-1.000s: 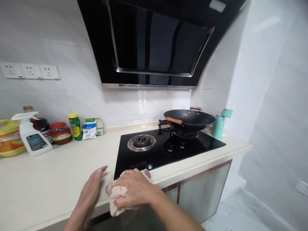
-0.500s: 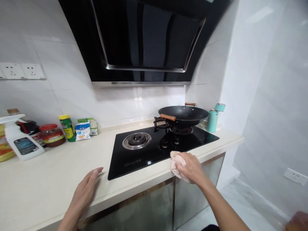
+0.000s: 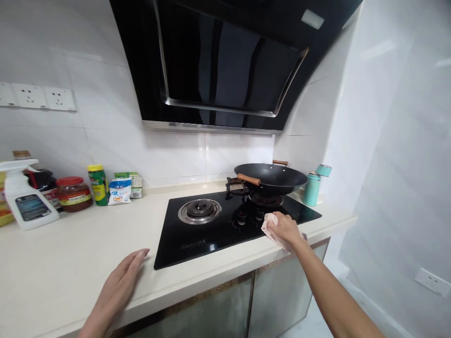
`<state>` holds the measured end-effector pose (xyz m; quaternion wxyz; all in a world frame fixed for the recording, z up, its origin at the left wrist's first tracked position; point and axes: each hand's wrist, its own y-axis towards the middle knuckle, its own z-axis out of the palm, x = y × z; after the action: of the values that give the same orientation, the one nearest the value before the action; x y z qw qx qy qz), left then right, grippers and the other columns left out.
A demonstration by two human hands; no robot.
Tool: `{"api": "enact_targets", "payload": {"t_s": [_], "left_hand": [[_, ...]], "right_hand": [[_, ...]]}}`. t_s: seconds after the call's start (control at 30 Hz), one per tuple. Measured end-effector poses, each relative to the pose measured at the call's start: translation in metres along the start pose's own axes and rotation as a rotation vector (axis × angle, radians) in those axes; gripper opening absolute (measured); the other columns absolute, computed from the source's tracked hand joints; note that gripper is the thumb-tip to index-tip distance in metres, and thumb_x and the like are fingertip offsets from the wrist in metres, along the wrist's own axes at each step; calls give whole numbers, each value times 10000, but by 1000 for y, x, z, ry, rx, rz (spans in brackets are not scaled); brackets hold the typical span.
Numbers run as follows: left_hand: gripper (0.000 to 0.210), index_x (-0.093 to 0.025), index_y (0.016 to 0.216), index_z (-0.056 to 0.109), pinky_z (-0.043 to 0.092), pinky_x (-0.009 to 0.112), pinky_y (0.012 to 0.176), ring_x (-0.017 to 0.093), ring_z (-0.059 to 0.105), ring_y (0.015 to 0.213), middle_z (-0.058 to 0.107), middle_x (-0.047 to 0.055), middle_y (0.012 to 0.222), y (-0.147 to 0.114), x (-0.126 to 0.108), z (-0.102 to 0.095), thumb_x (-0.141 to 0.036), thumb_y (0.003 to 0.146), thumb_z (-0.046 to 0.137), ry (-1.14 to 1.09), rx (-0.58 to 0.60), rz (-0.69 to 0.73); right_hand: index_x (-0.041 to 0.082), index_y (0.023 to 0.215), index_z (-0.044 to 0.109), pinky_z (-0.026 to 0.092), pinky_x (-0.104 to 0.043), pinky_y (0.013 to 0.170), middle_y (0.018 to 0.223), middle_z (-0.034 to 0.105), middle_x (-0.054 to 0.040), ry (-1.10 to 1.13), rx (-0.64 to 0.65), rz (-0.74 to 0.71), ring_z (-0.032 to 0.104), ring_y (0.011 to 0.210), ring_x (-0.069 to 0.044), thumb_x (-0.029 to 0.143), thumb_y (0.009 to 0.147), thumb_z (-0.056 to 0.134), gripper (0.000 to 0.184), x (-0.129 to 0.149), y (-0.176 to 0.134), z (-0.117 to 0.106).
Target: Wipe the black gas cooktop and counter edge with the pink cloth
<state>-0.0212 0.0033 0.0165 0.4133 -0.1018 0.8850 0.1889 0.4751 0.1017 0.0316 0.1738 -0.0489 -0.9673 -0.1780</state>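
My right hand (image 3: 287, 230) is closed around a pale pink cloth (image 3: 270, 224), pressed at the front edge of the black glass gas stove (image 3: 214, 239), just before the knobs (image 3: 241, 218). Part of the cloth hangs over the countertop's front strip. Resting by the counter's front edge, left of the stove, my left hand (image 3: 121, 281) has its fingers stretched out and holds nothing. A black wok (image 3: 271, 180) with wooden handles sits over the right burner. The left burner (image 3: 199, 211) has no pot on it.
On the cream countertop (image 3: 88, 253), a white spray bottle (image 3: 30, 199), a red-lidded jar (image 3: 73, 195), a yellow-capped container (image 3: 98, 185) and small packets (image 3: 120, 191) line the left wall side. A turquoise bottle (image 3: 311, 188) stands right of the wok. A black range hood (image 3: 225, 70) overhangs the stove.
My right hand has moved the cloth rightward along the stove's front edge. My left hand stays in about the same place. The camera view has shifted slightly.
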Motion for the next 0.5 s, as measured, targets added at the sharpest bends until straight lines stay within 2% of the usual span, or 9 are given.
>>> {"api": "enact_targets", "payload": {"t_s": [0.13,0.33,0.5], "left_hand": [[571,-242,1135,738,413,488,1171,323,596,1301,702,72,1335,0,-1,2,-643,918,393,-9,4,17],[610,-220,1145,738,441,465,1148,332,615,1274,712,83,1319,-1,-6,5,-644,914,367,9,-4,38],[562,-236,1099,762,487,464,1105,341,652,1221,743,81,1262,1,-3,5,-637,900,423,33,-22,78]], "right_hand": [[175,1260,623,325,-392,927,1169,685,-147,-41,45,-82,557,1117,-312,375,864,551,450,20,-6,8],[241,1218,632,319,-351,888,1077,693,-72,2,129,-233,560,1056,-257,405,856,579,401,59,-20,11],[201,1167,646,300,-385,898,1081,690,-95,47,133,-303,536,1061,-280,389,837,598,382,96,-33,17]]}}
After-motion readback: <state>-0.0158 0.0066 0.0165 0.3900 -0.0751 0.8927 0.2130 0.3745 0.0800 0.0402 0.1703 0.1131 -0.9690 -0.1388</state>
